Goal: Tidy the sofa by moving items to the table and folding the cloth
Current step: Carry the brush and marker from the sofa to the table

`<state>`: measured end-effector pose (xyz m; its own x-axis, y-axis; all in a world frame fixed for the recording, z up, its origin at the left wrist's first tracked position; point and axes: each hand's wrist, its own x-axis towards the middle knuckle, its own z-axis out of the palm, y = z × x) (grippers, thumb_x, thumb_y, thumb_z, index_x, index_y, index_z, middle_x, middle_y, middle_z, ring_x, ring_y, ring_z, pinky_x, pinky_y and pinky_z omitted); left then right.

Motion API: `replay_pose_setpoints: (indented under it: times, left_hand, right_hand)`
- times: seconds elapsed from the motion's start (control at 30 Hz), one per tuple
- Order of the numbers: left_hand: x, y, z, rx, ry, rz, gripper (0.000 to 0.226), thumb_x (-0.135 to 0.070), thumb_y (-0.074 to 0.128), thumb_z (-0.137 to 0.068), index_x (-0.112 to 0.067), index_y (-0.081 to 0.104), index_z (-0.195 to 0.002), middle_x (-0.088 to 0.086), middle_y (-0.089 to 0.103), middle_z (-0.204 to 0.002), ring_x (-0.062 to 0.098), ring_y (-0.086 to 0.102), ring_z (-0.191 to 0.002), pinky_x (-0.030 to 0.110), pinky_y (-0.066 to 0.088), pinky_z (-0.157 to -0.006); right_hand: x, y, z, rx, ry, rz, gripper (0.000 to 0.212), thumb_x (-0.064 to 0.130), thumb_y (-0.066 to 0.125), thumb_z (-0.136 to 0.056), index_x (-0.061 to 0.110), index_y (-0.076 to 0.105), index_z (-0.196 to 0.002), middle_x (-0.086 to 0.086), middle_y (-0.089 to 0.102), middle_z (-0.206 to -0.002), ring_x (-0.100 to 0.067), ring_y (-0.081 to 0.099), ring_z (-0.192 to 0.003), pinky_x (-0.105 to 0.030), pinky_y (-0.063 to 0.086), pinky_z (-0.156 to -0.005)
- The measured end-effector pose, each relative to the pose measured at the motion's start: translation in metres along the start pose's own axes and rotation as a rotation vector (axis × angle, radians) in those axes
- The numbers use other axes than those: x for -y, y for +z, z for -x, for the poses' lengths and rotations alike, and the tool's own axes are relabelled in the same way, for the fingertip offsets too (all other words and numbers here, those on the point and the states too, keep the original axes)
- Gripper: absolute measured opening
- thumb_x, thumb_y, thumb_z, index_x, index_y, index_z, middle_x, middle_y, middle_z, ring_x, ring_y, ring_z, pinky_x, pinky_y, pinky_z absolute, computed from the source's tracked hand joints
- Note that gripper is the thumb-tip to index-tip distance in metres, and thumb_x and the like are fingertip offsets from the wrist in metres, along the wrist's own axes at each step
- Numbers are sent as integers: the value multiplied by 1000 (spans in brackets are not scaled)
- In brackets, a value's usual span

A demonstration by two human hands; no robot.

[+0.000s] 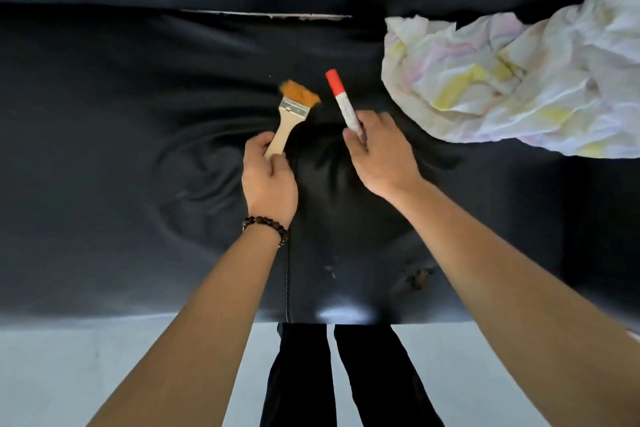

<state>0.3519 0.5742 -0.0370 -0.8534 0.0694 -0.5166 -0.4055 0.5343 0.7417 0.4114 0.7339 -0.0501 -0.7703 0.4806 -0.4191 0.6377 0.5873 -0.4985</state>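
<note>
A black leather sofa (121, 149) is seen from above, and most of the view is filled by its creased seat and its backrest. A pale strip is exposed along the seam between seat and backrest, and a small worn patch (417, 279) is visible near the front edge. A crumpled cloth (512, 80), white with faint yellow and pink markings, is spread unfolded over the right part of the seat and is draped up towards the backrest. A pale floor (104, 357) is seen below the front edge of the sofa, where dark trousers (374, 374) are visible between the two bare forearms. Both hands are held just above the middle of the seat, near each other but apart. The left hand (268, 177) is curled around the wooden handle of a paintbrush (291, 114), whose metal ferrule and orange bristles are pointed away from the person and tilted slightly right. The right hand (381, 156) is closed around the lower end of a white marker (344, 100), pinched between thumb and fingers, and its red cap is pointed up and to the left. The marker is held just beside the edge of the cloth without touching it. A dark beaded bracelet (266, 224) is worn on the left wrist.
</note>
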Motion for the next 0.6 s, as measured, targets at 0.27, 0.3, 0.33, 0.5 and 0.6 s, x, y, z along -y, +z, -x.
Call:
replay_pose_setpoints:
  times: [0.27, 0.3, 0.33, 0.5, 0.6]
  left_hand:
    - [-58, -97, 146, 52, -79, 58, 25, -43, 55, -89, -37, 61, -111, -5, 65, -91, 9, 57, -76, 41, 53, -73]
    - [-72, -111, 165, 68, -56, 52, 18, -41, 57, -91, -38, 63, -108, -14, 63, -84, 4, 56, -73, 38, 53, -71]
    - [-89, -125, 183, 88, -35, 42, 15, -38, 58, -93, -37, 63, -107, -16, 61, -83, 3, 55, -72, 39, 54, -71]
    - [-185, -204, 267, 230, 208, 1, 14, -34, 62, -94, -35, 63, -109, -18, 62, -87, 3, 57, -75, 41, 56, -78]
    - [-239, -239, 316, 327, 408, 23, 17, -34, 60, -96, -33, 62, -112, -14, 60, -85, 5, 55, -73, 32, 53, -70]
  right_hand:
    - [38, -67, 213, -73, 302, -483, 19, 34, 56, -100, 29, 61, -117, 5, 57, -91, -7, 54, -84, -19, 39, -74]
    - [48, -84, 237, -92, 332, -527, 17, 34, 57, -99, 32, 61, -116, 5, 57, -92, -7, 55, -84, -18, 40, -75]
    - [59, -103, 261, -118, 353, -567, 16, 34, 58, -99, 35, 61, -114, 5, 59, -94, -8, 57, -84, -20, 43, -76]
    - [123, -205, 376, -339, 393, -719, 14, 38, 60, -98, 42, 59, -111, 10, 65, -98, -9, 62, -84, -28, 50, -78]
    - [156, -255, 446, -520, 382, -756, 14, 41, 59, -97, 44, 59, -110, 16, 67, -95, -8, 66, -85, -24, 50, -74]
